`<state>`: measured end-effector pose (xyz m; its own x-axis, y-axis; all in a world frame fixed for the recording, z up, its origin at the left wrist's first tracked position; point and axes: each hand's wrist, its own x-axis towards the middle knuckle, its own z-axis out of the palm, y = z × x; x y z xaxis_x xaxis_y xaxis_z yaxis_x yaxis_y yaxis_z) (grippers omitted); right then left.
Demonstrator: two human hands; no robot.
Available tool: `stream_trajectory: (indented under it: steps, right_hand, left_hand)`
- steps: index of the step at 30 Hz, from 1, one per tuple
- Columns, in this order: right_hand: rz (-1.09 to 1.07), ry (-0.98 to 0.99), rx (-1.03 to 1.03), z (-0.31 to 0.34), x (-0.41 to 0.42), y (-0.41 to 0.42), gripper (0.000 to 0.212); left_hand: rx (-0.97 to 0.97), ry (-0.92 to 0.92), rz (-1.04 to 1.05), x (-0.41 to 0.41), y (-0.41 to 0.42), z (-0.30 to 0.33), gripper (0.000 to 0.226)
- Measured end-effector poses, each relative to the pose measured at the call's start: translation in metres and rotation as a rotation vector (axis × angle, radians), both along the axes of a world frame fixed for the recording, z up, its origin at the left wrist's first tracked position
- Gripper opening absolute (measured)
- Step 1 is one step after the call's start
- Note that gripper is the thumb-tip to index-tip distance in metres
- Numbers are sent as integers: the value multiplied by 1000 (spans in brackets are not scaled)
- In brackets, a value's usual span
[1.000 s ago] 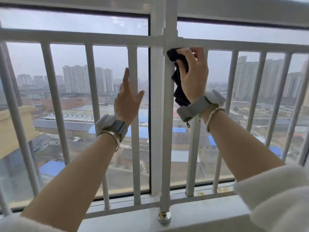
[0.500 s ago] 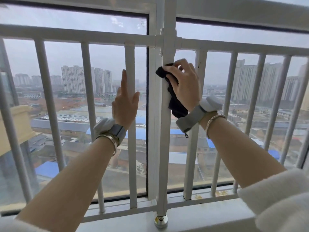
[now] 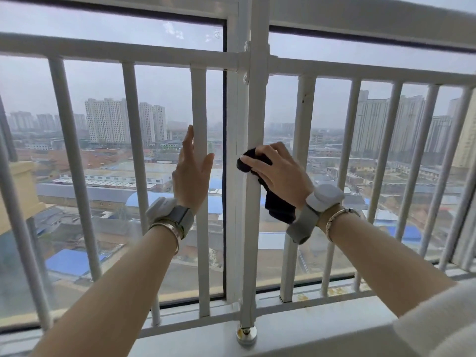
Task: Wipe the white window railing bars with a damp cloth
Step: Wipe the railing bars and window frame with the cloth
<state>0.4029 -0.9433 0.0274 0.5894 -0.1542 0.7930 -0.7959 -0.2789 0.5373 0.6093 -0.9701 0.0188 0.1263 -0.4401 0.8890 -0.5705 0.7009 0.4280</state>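
A white window railing (image 3: 116,51) with a top rail and several upright bars spans the view. Its thick centre post (image 3: 255,112) runs from top to sill. My right hand (image 3: 280,171) presses a black cloth (image 3: 278,204) around this post at mid height; the cloth's tail hangs below my palm. My left hand (image 3: 192,173) is open, fingers straight up, its palm resting against the upright bar (image 3: 199,99) just left of the post.
The window frame (image 3: 233,124) stands right behind the centre post. A white sill (image 3: 309,328) runs along the bottom, with the post's round metal foot (image 3: 246,334) on it. More bars continue to the far left and right.
My right hand has slid the cloth down the centre post, from just under the top rail to mid height. My left hand stays open against its bar.
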Motion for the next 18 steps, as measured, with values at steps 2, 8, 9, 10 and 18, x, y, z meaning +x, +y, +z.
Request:
stream_trajectory:
  steps: [2,8,9,10,18]
  right_hand:
    - [-5,-46,-21,19,3,-1,33]
    - [95,-460,-44,31,32,-7,27]
    - [90,-472,-29,20,34,-8,30]
    - [71,-464,-10,7,34,-7,34]
    - [-89,1,64,-73,10,7,45]
  left_hand:
    - [4,-19,-5,2,1,-11,62]
    - [35,30,-60,6,1,-12,60]
    - [34,33,-64,5,1,-13,59]
    - [32,35,-67,5,2,-17,57]
    - [121,19,-161,14,8,-49,59]
